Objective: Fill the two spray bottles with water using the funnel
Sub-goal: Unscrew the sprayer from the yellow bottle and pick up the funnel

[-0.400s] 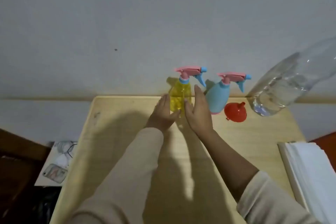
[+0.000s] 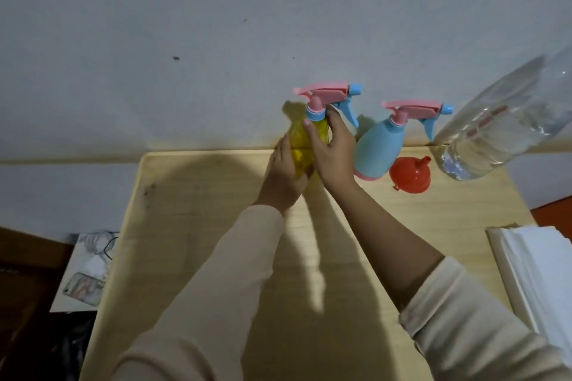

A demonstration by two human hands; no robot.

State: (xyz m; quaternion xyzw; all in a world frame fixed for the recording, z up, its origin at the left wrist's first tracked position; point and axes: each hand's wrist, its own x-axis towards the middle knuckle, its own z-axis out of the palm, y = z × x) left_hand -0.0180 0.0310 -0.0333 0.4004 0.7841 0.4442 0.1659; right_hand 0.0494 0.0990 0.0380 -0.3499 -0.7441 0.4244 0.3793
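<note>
A yellow spray bottle (image 2: 298, 145) with a pink and blue trigger head stands at the far edge of the wooden table (image 2: 198, 226). My left hand (image 2: 283, 175) wraps its lower body. My right hand (image 2: 332, 151) grips it higher up, fingers near the blue collar under the head. To the right stands a light blue spray bottle (image 2: 376, 148) with the same kind of head. A red funnel (image 2: 410, 178) lies on the table beside it. A big clear plastic bottle (image 2: 501, 130) holding water stands at the far right.
A white wall rises right behind the table's far edge. A stack of white paper or a book (image 2: 538, 275) lies at the table's right edge. Left of the table, lower down, a phone (image 2: 82, 288) and cables rest on a small white surface.
Both hands have closed onto the yellow spray bottle. My right hand has slid up toward its neck, and my left hand now wraps its base.
</note>
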